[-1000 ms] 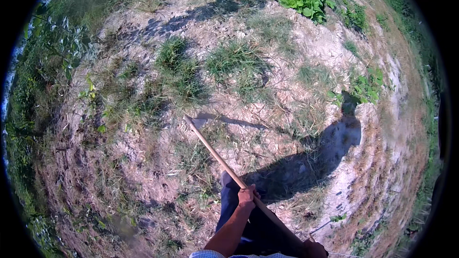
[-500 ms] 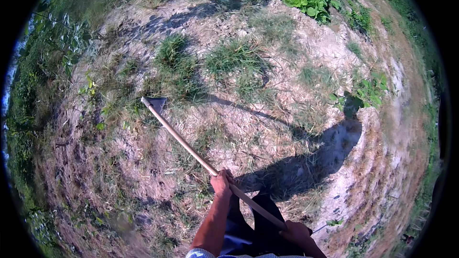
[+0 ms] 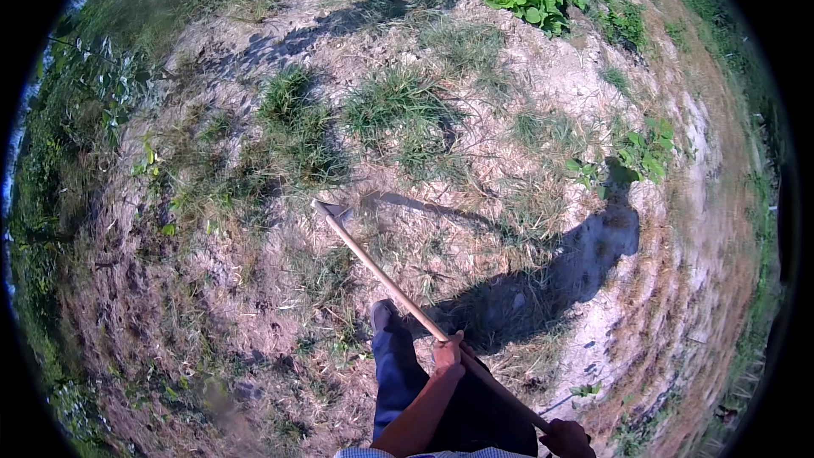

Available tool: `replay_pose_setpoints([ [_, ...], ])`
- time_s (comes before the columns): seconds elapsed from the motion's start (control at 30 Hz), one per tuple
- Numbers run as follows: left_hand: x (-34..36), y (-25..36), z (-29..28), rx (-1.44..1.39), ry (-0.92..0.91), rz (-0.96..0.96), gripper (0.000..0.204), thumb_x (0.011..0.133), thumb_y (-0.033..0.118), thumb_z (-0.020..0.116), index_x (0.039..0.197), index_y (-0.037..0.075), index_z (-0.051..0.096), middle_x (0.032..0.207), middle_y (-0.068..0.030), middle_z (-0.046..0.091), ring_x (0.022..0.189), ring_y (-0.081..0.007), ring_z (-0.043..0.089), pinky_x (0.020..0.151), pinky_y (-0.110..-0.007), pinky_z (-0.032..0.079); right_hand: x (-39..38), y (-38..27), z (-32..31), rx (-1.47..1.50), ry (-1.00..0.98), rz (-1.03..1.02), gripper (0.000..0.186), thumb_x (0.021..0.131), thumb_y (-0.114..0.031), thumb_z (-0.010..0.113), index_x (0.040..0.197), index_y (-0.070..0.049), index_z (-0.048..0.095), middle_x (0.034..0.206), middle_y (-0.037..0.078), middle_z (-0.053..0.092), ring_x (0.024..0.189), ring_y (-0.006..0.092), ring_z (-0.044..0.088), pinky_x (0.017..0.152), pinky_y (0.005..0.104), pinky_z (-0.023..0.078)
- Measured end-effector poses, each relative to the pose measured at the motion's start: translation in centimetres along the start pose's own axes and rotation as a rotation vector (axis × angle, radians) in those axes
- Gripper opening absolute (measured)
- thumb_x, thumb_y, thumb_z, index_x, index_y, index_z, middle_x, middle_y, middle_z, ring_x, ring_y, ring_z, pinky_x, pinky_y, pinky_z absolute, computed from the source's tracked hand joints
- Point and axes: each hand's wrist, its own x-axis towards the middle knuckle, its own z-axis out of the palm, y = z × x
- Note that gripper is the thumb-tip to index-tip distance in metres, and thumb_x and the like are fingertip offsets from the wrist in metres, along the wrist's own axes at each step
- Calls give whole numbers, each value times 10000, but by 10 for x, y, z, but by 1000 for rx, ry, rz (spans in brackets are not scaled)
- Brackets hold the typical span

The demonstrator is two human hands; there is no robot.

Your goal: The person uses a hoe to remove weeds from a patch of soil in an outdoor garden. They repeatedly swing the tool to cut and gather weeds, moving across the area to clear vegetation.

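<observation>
- The left hand (image 3: pixel 448 353) is closed tight around the long wooden stick of a hoe (image 3: pixel 381 275), partway up.
- The right hand (image 3: pixel 568 439) is dark and low in the picture, but it looks curled around the hoe near its back end.
- The hoe slants up and left across the dirt, and its flat blade (image 3: pixel 339 212) is just below a clump of grass (image 3: pixel 309 148).
- Half a second ago, the blade was farther out to the left. Now it is nearer the body, and both hands have come back and to the right.
- That means the hoe has been pulled in.
- I cannot tell if the blade touches the dirt.
- A shoe (image 3: pixel 384 315) now shows beside the stick.
</observation>
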Motion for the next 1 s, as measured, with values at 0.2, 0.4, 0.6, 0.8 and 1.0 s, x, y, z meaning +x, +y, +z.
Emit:
replay_pose_setpoints([
  [0.2, 14, 90, -32, -36, -71, 181, 268, 876, 240, 569, 713, 43, 489, 527, -90, 509, 430, -220, 523, 403, -337, 452, 37, -42, 9, 46, 51, -94, 382, 853, -405, 457, 900, -50, 591, 822, 188, 649, 794, 380, 638, 705, 482, 499],
  [0.4, 55, 36, -14, 52, 54, 133, 260, 842, 193, 611, 667, 50, 482, 510, -63, 479, 431, -186, 510, 381, -309, 420, 5, -29, 5, 88, -3, -5, 435, 814, -439, 512, 902, -19, 585, 790, 204, 645, 780, 383, 640, 704, 469, 508],
  [0.6, 10, -47, 16, 261, -48, -163, 274, 821, 166, 633, 614, 32, 512, 502, -94, 521, 430, -209, 527, 409, -342, 448, -66, 16, 2, 196, 4, 113, 224, 783, -190, 572, 892, 5, 562, 736, 207, 627, 726, 351, 630, 666, 459, 505],
  [0.8, 12, -8, 12, 25, -25, 1, 236, 802, 134, 641, 638, 39, 500, 495, -82, 495, 396, -208, 507, 375, -342, 439, -7, 36, 37, 55, -29, 110, 433, 763, -438, 587, 909, -30, 581, 777, 174, 643, 782, 366, 639, 697, 460, 509],
  [1.0, 34, 74, -17, 84, 1, 301, 171, 811, 107, 577, 676, 44, 492, 519, -49, 477, 374, -169, 476, 351, -297, 419, 35, -17, 32, 153, 132, -119, 427, 762, -454, 589, 862, -39, 595, 763, 189, 634, 762, 368, 634, 680, 475, 501],
])
